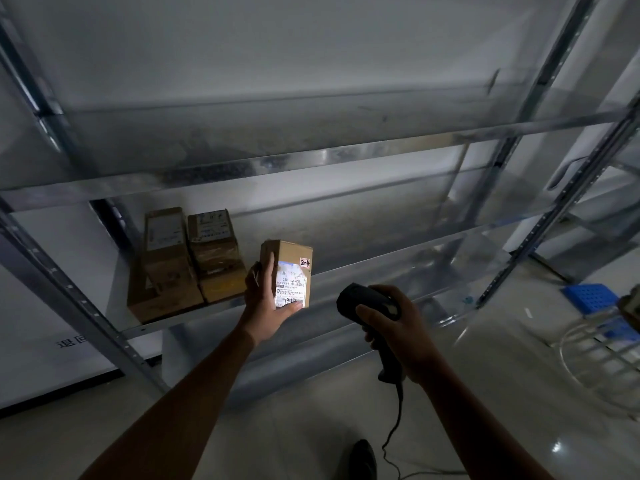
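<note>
The person's left hand (265, 299) held a small cardboard box (289, 258) upright, thumb up along its near edge and fingers cupped under its bottom, so the box stood clear of the metal shelf (398, 254) just behind it. A printed label (292, 287) on the face turned toward the person glowed brightly against the dim room, and a small sticker (304, 263) above it seemed to read 2-4, though the light was too poor for me to be sure. Just to the right of that hand, a little lower, the right hand (398, 329) was wrapped round the handle of a black scanner (365, 301), its head turned toward the label, close to the box but not touching it. A cable (394, 420) trailed from the handle down toward the floor. Beyond and to the left of the left hand, one brown parcel (162, 271) and a second parcel (216, 261) sat side by side on the shelf. Far off to the right of the right hand lay a blue crate (588, 297).
</note>
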`<action>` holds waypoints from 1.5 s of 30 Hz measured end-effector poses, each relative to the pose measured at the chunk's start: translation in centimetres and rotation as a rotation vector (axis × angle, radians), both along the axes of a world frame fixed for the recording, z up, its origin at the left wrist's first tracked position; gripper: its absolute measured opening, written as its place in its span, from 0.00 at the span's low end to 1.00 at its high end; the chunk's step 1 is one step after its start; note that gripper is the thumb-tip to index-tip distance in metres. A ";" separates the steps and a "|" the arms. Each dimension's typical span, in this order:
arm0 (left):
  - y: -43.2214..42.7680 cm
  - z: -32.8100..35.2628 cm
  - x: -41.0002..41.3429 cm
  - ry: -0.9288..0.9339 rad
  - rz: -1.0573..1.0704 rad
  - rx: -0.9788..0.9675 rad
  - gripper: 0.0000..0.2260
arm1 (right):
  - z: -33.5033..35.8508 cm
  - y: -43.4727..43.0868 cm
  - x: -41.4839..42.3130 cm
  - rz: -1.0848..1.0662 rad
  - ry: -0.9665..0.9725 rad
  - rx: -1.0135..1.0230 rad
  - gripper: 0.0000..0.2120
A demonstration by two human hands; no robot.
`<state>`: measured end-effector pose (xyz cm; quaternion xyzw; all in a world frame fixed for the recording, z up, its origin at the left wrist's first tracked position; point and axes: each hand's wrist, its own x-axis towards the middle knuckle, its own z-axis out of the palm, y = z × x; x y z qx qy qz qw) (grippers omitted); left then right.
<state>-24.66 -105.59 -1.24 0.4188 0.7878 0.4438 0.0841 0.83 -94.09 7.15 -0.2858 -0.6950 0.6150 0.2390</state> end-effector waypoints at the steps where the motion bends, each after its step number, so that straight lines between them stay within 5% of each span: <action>1: 0.2 0.0 0.1 0.002 -0.002 0.003 0.54 | -0.1 0.0 0.1 -0.001 0.002 -0.007 0.17; 11: 4.3 -0.2 1.7 0.025 -0.045 0.051 0.55 | -1.1 2.5 1.4 -0.031 0.008 -0.039 0.22; 16: 8.5 2.5 4.4 -0.115 -0.186 0.206 0.38 | -2.0 6.2 2.7 -0.145 0.012 -0.029 0.24; 25: 20.2 5.8 11.8 -0.576 -0.448 0.153 0.50 | -2.2 16.5 7.8 -0.507 0.065 -0.044 0.23; 31: 30.4 7.3 17.6 -0.665 -0.664 0.126 0.44 | -2.2 23.9 12.6 -0.658 0.106 -0.043 0.20; 36: 38.3 8.5 24.2 -0.682 -0.725 0.113 0.29 | -2.7 28.8 18.3 -0.810 0.083 -0.044 0.25; 45: 48.8 7.4 35.1 -0.664 -0.849 0.081 0.38 | -2.6 34.4 29.3 -1.043 0.033 0.046 0.25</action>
